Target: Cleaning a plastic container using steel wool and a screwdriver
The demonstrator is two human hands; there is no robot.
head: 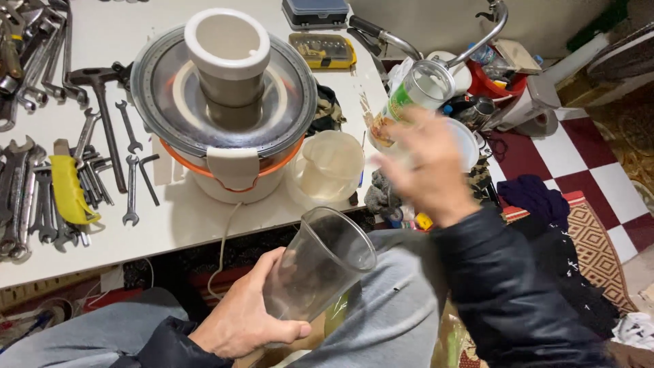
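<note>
White tabletop (204, 225) stretches ahead of both hands, and on it, straight beyond the left hand, stands a juicer (225, 109) with a clear lid, a white feed chute and an orange band round its white base. Its thin cord (223, 242) hangs over the table edge, just above the left hand. Further off to that hand's left lie rows of wrenches (34, 197), a yellow-handled tool (69, 191) and a hammer (102, 109). Between the juicer and the right hand sits a cloudy plastic cup (332, 165) near the table's edge. Beyond the right hand are a yellow case (322, 50), a dark parts box (315, 11) and a crowded heap of containers beside the table. Below and to the right of that hand spreads a red-and-white tiled floor (593, 146) with a patterned mat (596, 245).

The left hand (245, 317), over the grey-trousered lap, is closed round the lower part of a clear plastic beaker (320, 269), which tilts with its open mouth up and to the right. The right hand (429, 170) is raised and blurred; it sits against the lower part of a clear jar with a green label (412, 92), tilted mouth-up, but whether the fingers grip it I cannot tell.
</note>
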